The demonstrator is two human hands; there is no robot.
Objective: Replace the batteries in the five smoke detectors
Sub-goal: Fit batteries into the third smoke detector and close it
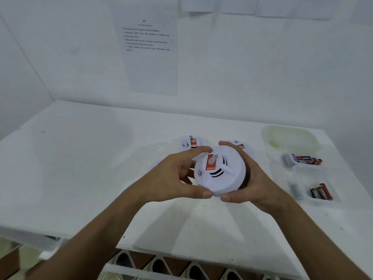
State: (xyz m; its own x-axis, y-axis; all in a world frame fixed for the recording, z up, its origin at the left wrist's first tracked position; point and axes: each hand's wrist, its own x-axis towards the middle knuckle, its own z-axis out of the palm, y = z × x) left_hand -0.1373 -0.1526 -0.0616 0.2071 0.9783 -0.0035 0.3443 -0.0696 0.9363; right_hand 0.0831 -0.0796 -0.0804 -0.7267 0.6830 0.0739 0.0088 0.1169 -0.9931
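A round white smoke detector with a red label is held above the white table, its face toward me. My left hand grips its left rim, thumb below and fingers above. My right hand grips its right side, fingers curled behind it. Two more white detectors lie on the table behind: one at the left, another partly hidden by my right fingers. A pale round shape left of my left hand may be another one.
At the right stand clear plastic trays: one and a nearer one each hold red-and-black batteries, and an empty greenish tub sits behind them. A printed instruction sheet hangs on the wall. The table's front edge is near me.
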